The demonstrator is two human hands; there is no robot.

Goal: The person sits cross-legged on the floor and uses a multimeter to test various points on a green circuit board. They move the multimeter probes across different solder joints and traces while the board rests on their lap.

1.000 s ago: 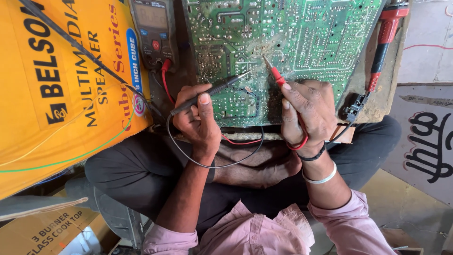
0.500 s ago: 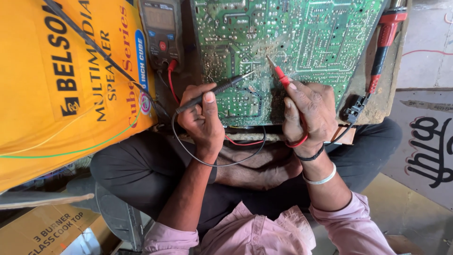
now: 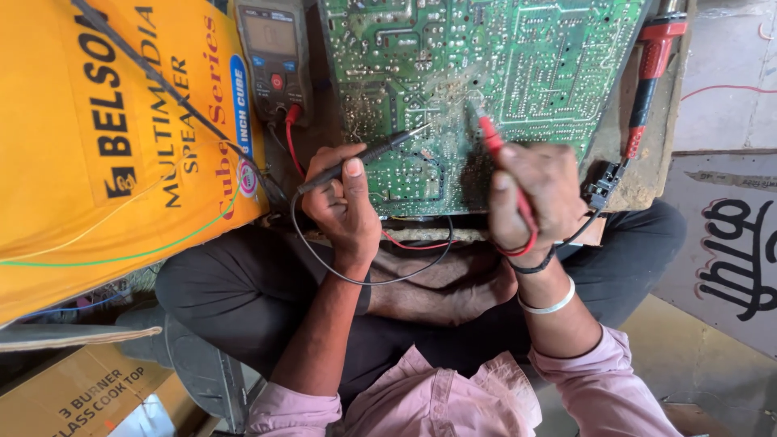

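Over the person's lap, at the far middle of the view, lies a green circuit board point(image 3: 486, 89), solder side up — its far edge is cut off by the frame. The left hand point(image 3: 344, 206) is closed around a black probe point(image 3: 364, 158) whose tip rests on the board near its near-left part. The right hand point(image 3: 534, 194) grips a red probe point(image 3: 492, 133) with its tip on the board just right of the black one; most of its shaft is hidden inside the fist. Black and red leads loop under the hands toward a multimeter point(image 3: 271, 57) to the left, its screen too dim to read. Left of it a yellow carton point(image 3: 105, 146) fills the view. A red-handled tool point(image 3: 651, 73) lies along the board's right edge, top cropped.
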